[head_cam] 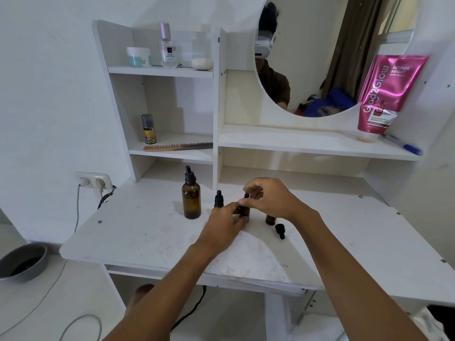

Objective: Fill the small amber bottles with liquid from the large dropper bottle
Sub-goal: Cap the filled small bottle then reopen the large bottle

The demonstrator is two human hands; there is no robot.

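The large amber dropper bottle [191, 198] stands capped on the white desk [138, 232], left of my hands. A small amber bottle with a black dropper cap [218, 199] stands just behind my left hand. My left hand [225, 223] grips the body of a middle small amber bottle [244, 211], mostly hidden by fingers. My right hand [268, 196] pinches that bottle's black dropper cap [246, 196] from above. A third small amber bottle [270, 219] stands uncapped under my right wrist, and its loose black dropper cap [280, 230] lies on the desk beside it.
Shelves behind hold a comb [177, 146], a small spray can [148, 129], a perfume bottle [168, 49] and a jar [138, 56]. A pink pouch [384, 94] and a blue pen [403, 145] sit on the right shelf under a mirror. A wall socket [93, 182] with cables is at left.
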